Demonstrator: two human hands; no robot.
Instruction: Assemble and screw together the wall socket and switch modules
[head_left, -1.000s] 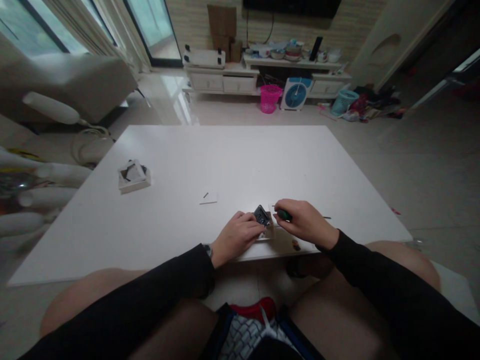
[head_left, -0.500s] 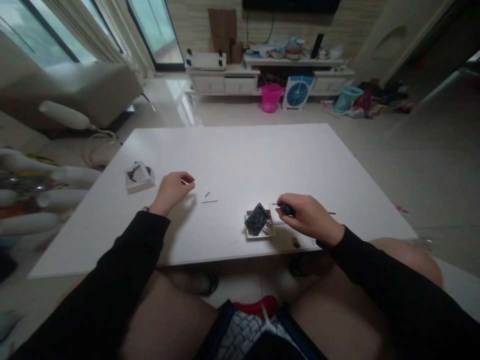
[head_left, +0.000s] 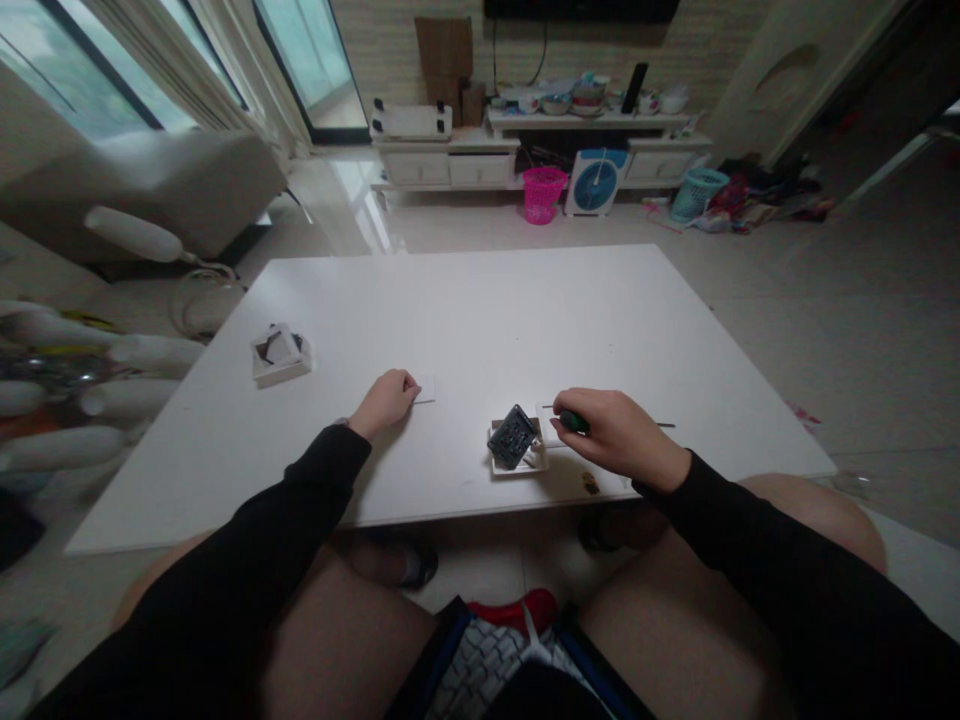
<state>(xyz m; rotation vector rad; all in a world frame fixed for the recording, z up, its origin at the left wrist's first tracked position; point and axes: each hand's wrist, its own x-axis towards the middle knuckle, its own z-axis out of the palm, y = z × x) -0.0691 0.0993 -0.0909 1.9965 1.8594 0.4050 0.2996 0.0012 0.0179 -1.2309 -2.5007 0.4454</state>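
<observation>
My right hand (head_left: 611, 430) is closed around a screwdriver (head_left: 575, 421); its dark green handle end shows at the fingers and its thin shaft sticks out to the right behind the hand. With fingertips pinched together, my left hand (head_left: 386, 402) is down on a small white square plate (head_left: 427, 388), covering the spot of a small dark pin-like piece. What lies in the pinch is hidden. Between the hands, a dark square plate with openings (head_left: 513, 437) leans tilted in a small white box (head_left: 519, 472). Another white plate (head_left: 551, 432) lies partly beneath my right hand.
A second white box with white and dark parts (head_left: 281, 362) stands at the left on the white table (head_left: 480, 300). Near the front edge lies a small brownish piece (head_left: 591, 484). Beyond the table are a pink basket (head_left: 543, 195) and a blue-white fan (head_left: 596, 183).
My left hand has moved right and down from above the table onto the white plate, its fingers now over the small dark piece. My right hand with the screwdriver has hardly moved.
</observation>
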